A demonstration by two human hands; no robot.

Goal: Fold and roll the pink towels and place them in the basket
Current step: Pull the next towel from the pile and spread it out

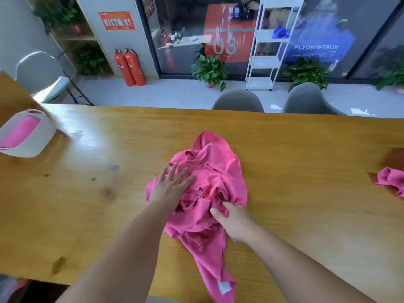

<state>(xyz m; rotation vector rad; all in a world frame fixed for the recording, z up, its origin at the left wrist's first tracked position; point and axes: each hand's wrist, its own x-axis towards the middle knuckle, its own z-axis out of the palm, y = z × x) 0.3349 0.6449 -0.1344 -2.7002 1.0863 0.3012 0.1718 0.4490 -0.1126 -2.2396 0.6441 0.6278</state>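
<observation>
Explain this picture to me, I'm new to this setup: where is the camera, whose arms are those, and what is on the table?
There is no machine here: a person works with bare hands, and the one camera sits on their head, looking forward and down. So the two arms coming in from the bottom are the wearer's own. On the wooden table lies a crumpled pink towel, not yet folded. The left hand rests flat on it with fingers spread; the right hand grips a bunch of its cloth. A white basket stands at the far left with pink cloth already inside. A second pink towel shows at the right edge.
</observation>
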